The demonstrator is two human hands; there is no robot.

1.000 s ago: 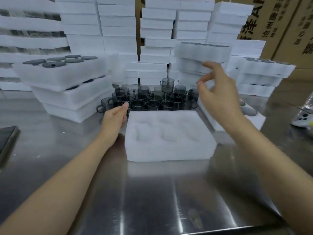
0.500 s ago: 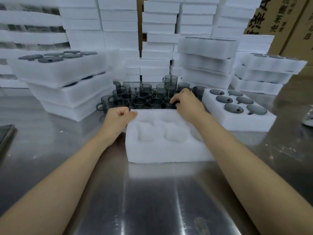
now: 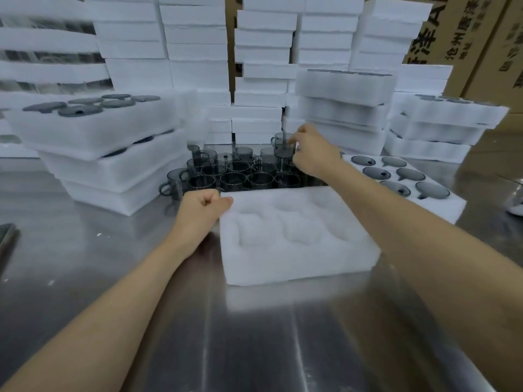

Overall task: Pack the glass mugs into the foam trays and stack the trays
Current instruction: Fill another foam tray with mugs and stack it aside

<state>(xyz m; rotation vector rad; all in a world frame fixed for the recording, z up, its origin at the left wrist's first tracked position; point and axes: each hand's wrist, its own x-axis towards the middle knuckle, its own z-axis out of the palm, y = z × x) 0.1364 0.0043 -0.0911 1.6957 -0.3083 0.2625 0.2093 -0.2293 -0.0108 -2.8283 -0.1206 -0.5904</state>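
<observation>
An empty white foam tray with several round pockets lies in the middle of the steel table. My left hand is closed on its far left corner, thumb on top. Behind the tray stands a cluster of several dark glass mugs. One glass mug sits raised on top of the others, and my right hand has its fingers pinched on it. To the right lies a foam tray filled with mugs.
Stacks of filled foam trays stand at the left, behind the mugs to the right and at the far right. Tall piles of foam trays and cardboard boxes line the back. A dark flat object lies at the left edge.
My right hand came down from the air to the near mugs, then reached farther back to the raised mug. My left hand closed on the tray's corner.
</observation>
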